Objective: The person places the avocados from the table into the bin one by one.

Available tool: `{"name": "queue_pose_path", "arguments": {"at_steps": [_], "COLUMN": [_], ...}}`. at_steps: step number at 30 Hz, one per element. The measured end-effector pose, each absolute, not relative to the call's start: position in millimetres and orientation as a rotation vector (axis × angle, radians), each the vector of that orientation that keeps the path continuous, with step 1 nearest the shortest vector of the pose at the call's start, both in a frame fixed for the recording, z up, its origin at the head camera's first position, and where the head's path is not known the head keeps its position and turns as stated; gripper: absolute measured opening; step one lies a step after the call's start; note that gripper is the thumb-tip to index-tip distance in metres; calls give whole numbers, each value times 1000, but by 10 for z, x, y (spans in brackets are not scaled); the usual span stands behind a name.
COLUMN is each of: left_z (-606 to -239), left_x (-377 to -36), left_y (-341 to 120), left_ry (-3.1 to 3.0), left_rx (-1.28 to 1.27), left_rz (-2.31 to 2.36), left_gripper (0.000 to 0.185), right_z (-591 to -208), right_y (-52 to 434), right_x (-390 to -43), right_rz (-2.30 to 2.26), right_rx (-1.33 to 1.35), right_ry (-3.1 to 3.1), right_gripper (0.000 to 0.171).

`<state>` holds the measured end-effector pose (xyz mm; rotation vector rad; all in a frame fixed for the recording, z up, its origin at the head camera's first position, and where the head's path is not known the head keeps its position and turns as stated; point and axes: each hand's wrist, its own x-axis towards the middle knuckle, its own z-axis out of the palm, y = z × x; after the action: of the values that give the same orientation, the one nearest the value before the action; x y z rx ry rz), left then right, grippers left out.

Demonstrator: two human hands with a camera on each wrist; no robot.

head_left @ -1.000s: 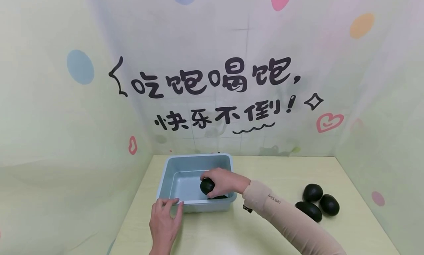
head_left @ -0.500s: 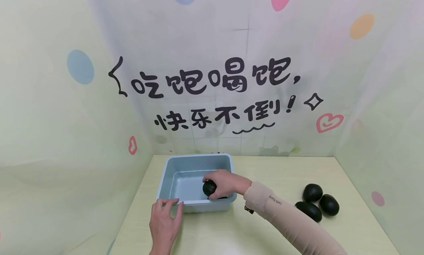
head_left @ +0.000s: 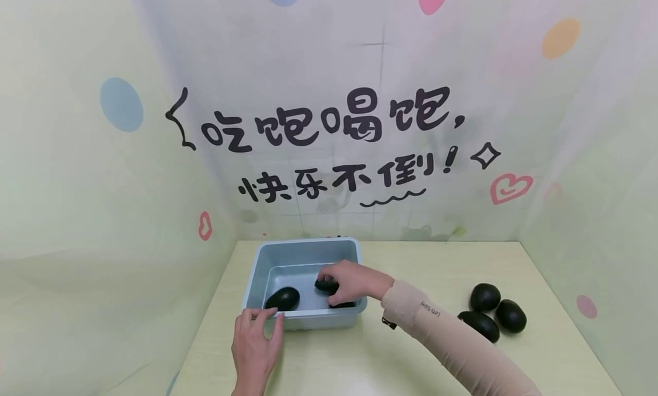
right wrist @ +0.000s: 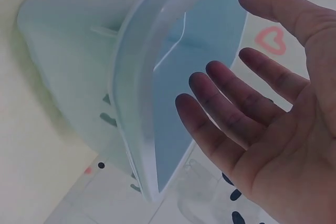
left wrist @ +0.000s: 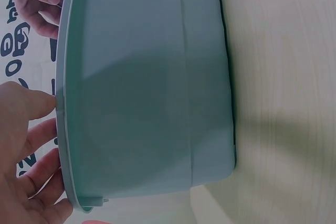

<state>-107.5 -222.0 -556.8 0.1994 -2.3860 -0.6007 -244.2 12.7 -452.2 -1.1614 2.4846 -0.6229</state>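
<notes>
Blue tub (head_left: 329, 323): it stands mouth up on the table (head_left: 370, 362), towards the far left of it.
Left hand (head_left: 254, 342): its fingertips rest on the tub's near rim by the left corner, and no fruit is in them.
Right hand (head_left: 346, 282): it reaches in over the tub's right side; the right wrist view shows its fingers apart and loosely bent, the palm bare, so they have let go.
Loose fruit (head_left: 284, 299): a dark, egg-shaped one lies on the tub floor at the near left, just inside the near wall.
Fruit under the right hand (head_left: 325, 285): dark patches show on both sides of the thumb; whether that is one fruit or two, I cannot tell.
Trio of fruit (head_left: 485, 298): three more sit close together on the table, well right of the tub.
Good handling: round fruit likely rolls, so it seems best to let it meet the floor before the fingers spread, then lift straight up without nudging its neighbours, while the left fingertips steady the rim.
Since half a second ago: the right hand then grasped a fruit; now one lies at the near left, where bare floor showed. The left hand and trio keep their places.
</notes>
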Motion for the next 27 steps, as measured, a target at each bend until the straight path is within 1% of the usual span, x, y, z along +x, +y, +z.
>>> {"name": "queue_pose_path", "arguments": {"at_steps": [16, 27], "left_z": [-5533, -5541], "left_x": [-1070, -1073], "left_y": [-2210, -2219], "left_ry": [-2440, -2420], "left_rx": [234, 223], "left_rz": [-603, -607], "left_gripper": [19, 20], "right_z": [-4520, -4499], "right_y": [266, 372], "right_x": [-2554, -2599], "right_rz": [-639, -676], "right_rx": [-1145, -1081], "right_ry": [2518, 2523], "right_gripper": [42, 44]}}
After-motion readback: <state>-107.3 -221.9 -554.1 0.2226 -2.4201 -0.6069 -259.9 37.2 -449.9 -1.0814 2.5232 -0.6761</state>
